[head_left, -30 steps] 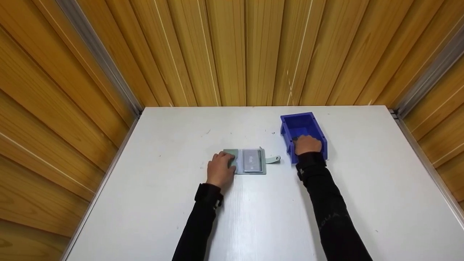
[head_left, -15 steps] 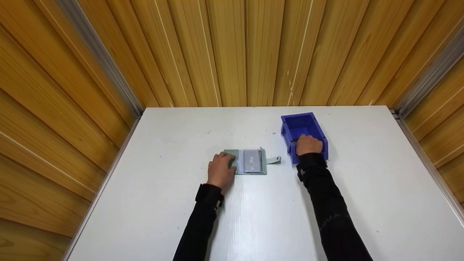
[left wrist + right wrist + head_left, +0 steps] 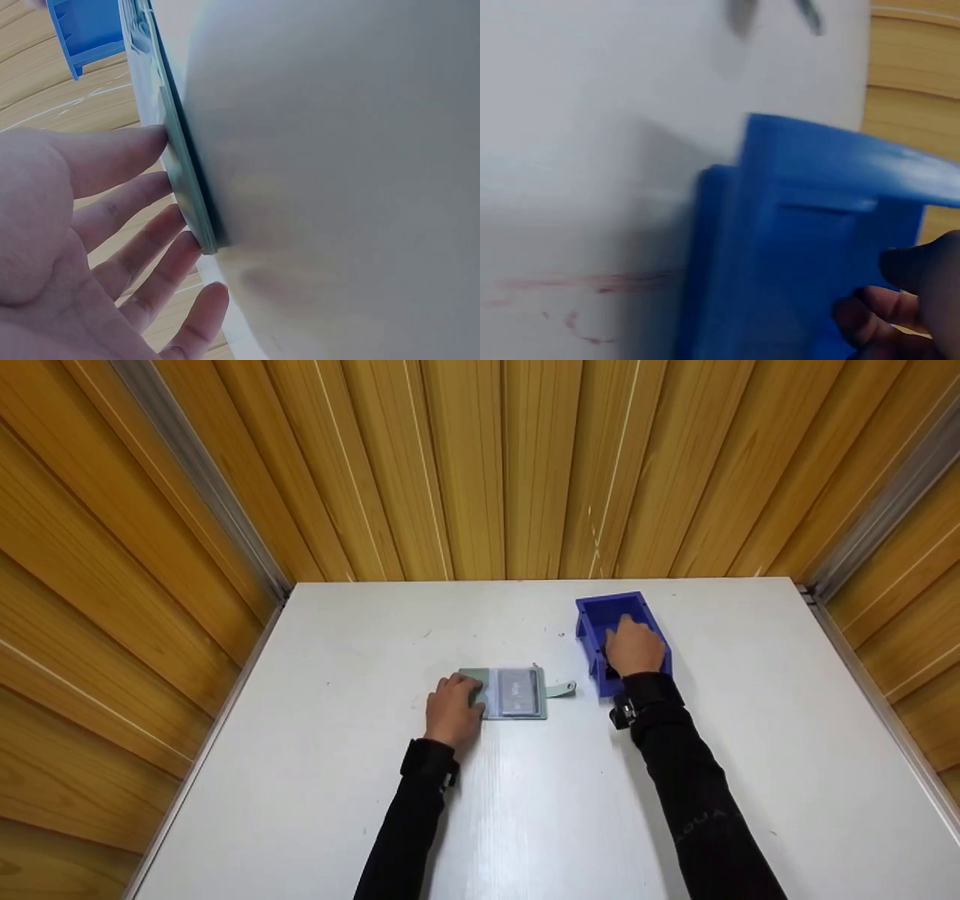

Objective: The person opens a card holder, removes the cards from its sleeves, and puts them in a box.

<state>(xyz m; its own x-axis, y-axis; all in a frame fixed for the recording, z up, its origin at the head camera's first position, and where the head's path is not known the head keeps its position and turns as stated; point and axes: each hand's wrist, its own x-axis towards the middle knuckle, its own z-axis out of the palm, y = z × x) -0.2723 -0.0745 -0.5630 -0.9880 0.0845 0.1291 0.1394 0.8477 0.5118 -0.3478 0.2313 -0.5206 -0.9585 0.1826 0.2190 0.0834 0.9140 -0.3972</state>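
Note:
A pale green card holder (image 3: pixel 480 673) lies opened out on the white table, a clear sleeve with a card (image 3: pixel 519 694) on its right half. My left hand (image 3: pixel 451 709) rests on its left part, the thumb (image 3: pixel 124 154) and fairly straight fingers touching the cover in the left wrist view. My right hand (image 3: pixel 636 649) reaches into the blue bin (image 3: pixel 609 606). Its bent fingertips (image 3: pixel 855 315) and thumb show inside the bin in the right wrist view. Beside that hand lies something dark (image 3: pixel 611 666); I cannot tell whether the fingers hold anything.
A strap with a snap (image 3: pixel 562 689) sticks out from the card holder toward the bin. Wood-look panels (image 3: pixel 465 472) stand behind the white table (image 3: pixel 337 780) and along both sides.
My right hand has shifted a little deeper into the bin and its wrist has turned; more of the dark thing shows beside it. The left hand stays on the card holder.

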